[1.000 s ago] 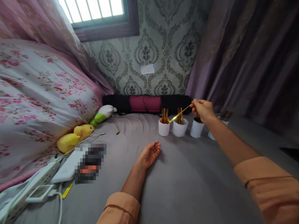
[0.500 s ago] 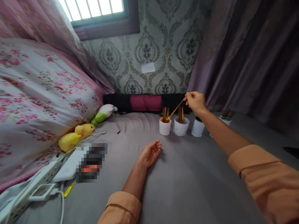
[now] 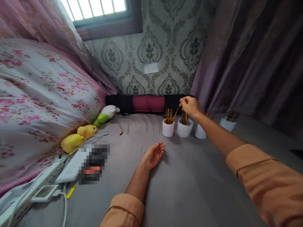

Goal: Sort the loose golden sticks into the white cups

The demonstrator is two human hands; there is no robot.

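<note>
- From where I stand, the right hand [image 3: 189, 106] is pinched closed on the top of a slim golden utensil [image 3: 176, 112], which slants down to the right edge of the leftmost white cup [image 3: 168, 130]; whether its tip is inside, I can't tell.
- The left hand [image 3: 155, 155] is empty, fingers loosely curled, near side of the cups on the grey sheet [image 3: 189, 189].
- Already placed: a bunch of golden sticks [image 3: 169, 115] stands in that leftmost cup, and more stand in the second cup [image 3: 184, 130].
- The third cup [image 3: 200, 132] is mostly behind the right arm; the farthest-right cup [image 3: 227, 125] also holds dark pieces.
- By my reckoning, the utensil in hand isn't yet settled.
- Another thin golden piece [image 3: 121, 133] lies loose, well left of the cups.
</note>
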